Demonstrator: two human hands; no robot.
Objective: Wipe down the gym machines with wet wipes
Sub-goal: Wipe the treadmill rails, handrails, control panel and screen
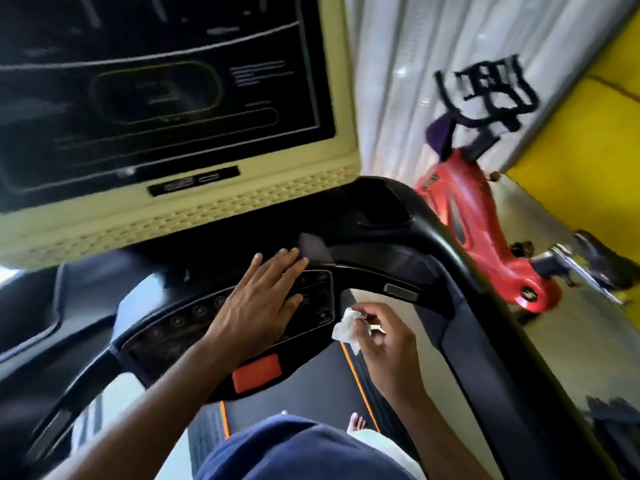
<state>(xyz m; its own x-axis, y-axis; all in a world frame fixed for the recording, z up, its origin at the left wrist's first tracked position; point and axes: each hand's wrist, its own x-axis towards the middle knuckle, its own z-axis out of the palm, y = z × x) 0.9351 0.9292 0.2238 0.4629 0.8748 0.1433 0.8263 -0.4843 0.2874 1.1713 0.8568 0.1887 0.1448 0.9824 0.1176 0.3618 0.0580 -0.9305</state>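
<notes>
Pinched between the thumb and fingertips of the right hand (388, 344), a wet wipe (346, 329) is held in the air just off the right edge of the treadmill's button panel (194, 327), apart from its surface and above the belt (311, 386). It hangs at the left of the hand, toward the panel, with the remaining fingers curled loosely behind it. The wipe is seen as small, white and crumpled, bunched at the pinch and trailing down to a loose corner. Flat on the panel, the left hand (266, 292) is laid palm down with straight fingers spread, the fingertips reaching the upper right part of the panel; nothing is held in it. A red stop button (256, 372) is seen just below the panel, and a dark screen (156, 88) in a cream housing above it. A red exercise bike (478, 230) is visible to the right.
</notes>
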